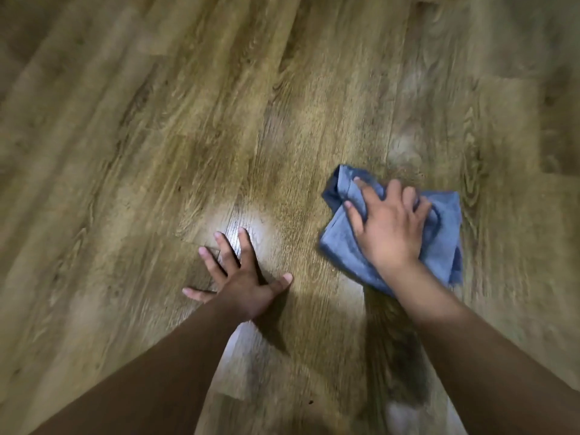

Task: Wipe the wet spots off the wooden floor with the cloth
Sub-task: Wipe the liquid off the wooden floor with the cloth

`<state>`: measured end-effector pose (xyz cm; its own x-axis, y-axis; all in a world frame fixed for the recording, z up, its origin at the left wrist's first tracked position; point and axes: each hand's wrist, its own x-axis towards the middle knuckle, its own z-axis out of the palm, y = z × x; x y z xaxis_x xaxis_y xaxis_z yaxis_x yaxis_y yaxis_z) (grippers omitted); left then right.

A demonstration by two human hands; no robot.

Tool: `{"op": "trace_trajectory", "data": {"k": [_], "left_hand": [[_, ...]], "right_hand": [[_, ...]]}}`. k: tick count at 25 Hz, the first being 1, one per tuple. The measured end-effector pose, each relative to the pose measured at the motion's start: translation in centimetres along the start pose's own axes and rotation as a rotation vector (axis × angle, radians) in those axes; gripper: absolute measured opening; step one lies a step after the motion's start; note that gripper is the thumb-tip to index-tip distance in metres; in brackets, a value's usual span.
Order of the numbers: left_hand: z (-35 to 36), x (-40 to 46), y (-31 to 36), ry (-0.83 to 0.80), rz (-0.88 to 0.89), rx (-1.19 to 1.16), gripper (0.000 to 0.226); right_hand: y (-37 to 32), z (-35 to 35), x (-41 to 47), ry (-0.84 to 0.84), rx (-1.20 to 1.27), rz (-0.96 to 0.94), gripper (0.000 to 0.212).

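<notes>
A crumpled blue cloth [445,233] lies on the wooden floor [188,120] at the right of the view. My right hand [387,224] presses down on it with fingers spread and slightly bent over the folds. My left hand [240,274] rests flat on the bare boards to the left, fingers splayed wide and holding nothing. Small wet specks [411,175] glisten on the wood just beyond the cloth's far edge. A darker damp-looking streak [395,356] runs along the floor under my right forearm.
Brown wood-grain planks fill the whole view, running diagonally. A bright light reflection [248,221] shines on the boards just beyond my left fingertips. No furniture or other objects are in sight.
</notes>
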<state>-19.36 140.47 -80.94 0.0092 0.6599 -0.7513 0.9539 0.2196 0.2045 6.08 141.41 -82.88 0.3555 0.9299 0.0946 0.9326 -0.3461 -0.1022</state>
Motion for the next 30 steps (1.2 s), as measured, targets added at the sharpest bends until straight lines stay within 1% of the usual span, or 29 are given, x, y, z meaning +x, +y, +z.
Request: {"op": "trace_trajectory", "data": {"k": [3,5,8,11,13,14,17,18,22,25,30], "left_hand": [[-0.2,0.5,0.4,-0.005,-0.069,-0.036,0.094],[0.0,0.7,0.6,0.018,-0.081,-0.041,0.085],[0.2,0.3,0.6,0.044,-0.068,-0.007,0.081],[0.2,0.1,0.5,0.044,-0.054,-0.011,0.079],[0.1,-0.2,0.6,0.065,-0.06,-0.007,0.079],[0.0,-0.3,0.8,0.068,-0.065,-0.01,0.079],[0.0,-0.9,1.6,0.092,-0.087,-0.024,0.078],[-0.2,-1.2,1.9,0.099,-0.097,-0.024,0.077],[-0.7,-1.6,2.3,0.08,-0.11,-0.035,0.078],[-0.9,-1.4,2.0,0.058,-0.093,-0.055,0.079],[-0.4,-0.5,1.4,0.066,-0.095,-0.093,0.07]], "right_hand": [[-2.1,-0.4,-7.5,-0.002,0.04,-0.054,0.051],[-3.7,-0.7,-13.1,-0.028,0.081,-0.091,0.053],[-5.6,-1.0,-20.3,-0.092,0.123,-0.125,0.058],[-6.0,-1.2,-22.7,-0.098,0.106,-0.175,0.06],[-5.8,-1.1,-20.9,-0.101,0.111,-0.225,0.059],[-5.8,-1.0,-19.2,-0.095,0.114,-0.206,0.057],[-6.8,-0.5,-12.0,-0.03,0.12,-0.02,0.048],[-7.4,-0.4,-9.3,-0.018,0.119,-0.01,0.048],[-7.7,0.4,-0.8,-0.052,0.071,-0.136,0.049],[-7.6,1.1,1.1,-0.06,0.058,-0.125,0.051],[-7.6,0.8,-0.6,-0.034,0.067,-0.123,0.052]]}}
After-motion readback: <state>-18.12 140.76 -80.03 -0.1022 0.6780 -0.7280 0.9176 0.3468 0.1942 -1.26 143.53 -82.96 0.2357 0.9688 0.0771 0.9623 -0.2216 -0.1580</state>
